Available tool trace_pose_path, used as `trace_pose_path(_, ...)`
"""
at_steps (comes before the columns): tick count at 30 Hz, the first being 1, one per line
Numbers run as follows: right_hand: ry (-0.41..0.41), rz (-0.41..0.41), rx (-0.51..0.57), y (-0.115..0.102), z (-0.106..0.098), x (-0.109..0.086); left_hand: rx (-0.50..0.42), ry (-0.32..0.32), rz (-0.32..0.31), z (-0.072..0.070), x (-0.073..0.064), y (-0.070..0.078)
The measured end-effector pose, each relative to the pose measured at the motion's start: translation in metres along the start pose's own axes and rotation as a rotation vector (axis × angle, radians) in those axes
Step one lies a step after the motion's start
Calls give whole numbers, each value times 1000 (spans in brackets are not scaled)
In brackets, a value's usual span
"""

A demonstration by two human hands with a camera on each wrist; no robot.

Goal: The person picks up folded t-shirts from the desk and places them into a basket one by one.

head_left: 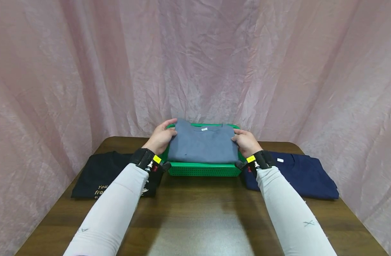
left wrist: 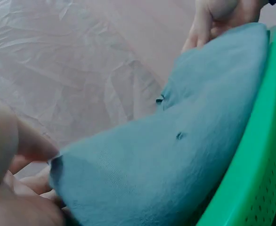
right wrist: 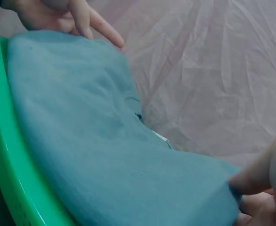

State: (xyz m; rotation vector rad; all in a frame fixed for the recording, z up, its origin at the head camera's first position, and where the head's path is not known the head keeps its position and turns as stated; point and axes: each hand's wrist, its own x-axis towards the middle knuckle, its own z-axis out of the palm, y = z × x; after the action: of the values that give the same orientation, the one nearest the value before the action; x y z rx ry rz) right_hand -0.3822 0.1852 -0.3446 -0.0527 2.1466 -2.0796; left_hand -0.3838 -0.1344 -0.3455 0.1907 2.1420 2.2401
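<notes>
A folded blue-grey shirt (head_left: 203,144) with a small white neck label lies in a green plastic basket (head_left: 205,170), its collar edge toward the curtain. My left hand (head_left: 161,138) is at the shirt's left edge, where thumb and fingers pinch the fabric in the left wrist view, beside a folded corner (left wrist: 58,169). At the opposite edge my right hand (head_left: 246,142) pinches the cloth between thumb and fingers, as the right wrist view shows close up. The basket's green rim (right wrist: 8,155) runs along the shirt's near side.
A folded black shirt (head_left: 101,172) with printed lettering lies on the brown table (head_left: 202,213) at the left, partly behind my left forearm. At the right is a folded navy shirt (head_left: 304,176), partly covered by my right forearm. A pink curtain (head_left: 202,64) hangs behind the table.
</notes>
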Motion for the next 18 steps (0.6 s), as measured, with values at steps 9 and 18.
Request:
trace_pose_path(9, 9, -33, -43, -1, -2, -10, 368, 87, 67, 3, -10, 4)
trace_pose_path(18, -37, -71, -25, 5, -6, -15, 277, -20, 126, -3, -21, 5)
